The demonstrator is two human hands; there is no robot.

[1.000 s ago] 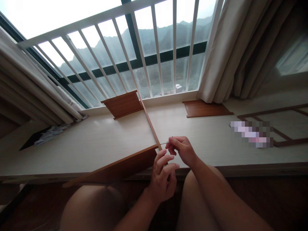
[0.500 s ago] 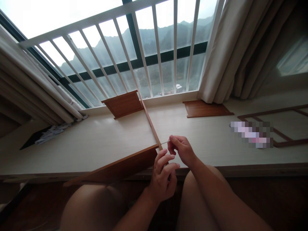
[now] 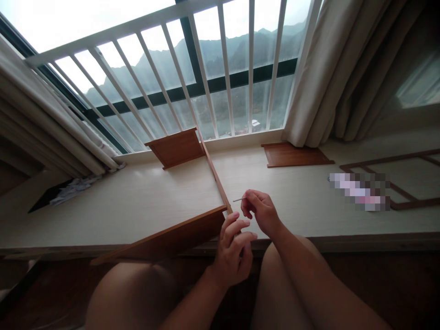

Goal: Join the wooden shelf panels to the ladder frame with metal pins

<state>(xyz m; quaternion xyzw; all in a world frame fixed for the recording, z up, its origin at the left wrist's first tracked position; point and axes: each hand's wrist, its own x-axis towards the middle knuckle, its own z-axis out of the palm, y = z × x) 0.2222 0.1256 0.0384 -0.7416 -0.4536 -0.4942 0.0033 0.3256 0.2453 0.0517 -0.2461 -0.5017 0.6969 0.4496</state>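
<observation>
Currently, the right hand (image 3: 263, 208) pinches a thin grey rod (image 3: 239, 200), its tip just beside the wooden frame (image 3: 216, 176) over the windowsill (image 3: 292, 195), while the left hand (image 3: 233, 254) grasps the frame's near end.

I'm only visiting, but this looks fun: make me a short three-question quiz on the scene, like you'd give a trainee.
1. What does the right hand hold?
a) a cup
b) a thin rod
c) a cloth

2. True or false: the left hand is at the window end of the narrow wooden bar.

3. Fill the gap: the small wooden panel on the right lies at the foot of the ____.

Key:
1. b
2. False; it is at the end nearer the person's knees.
3. curtain
</observation>
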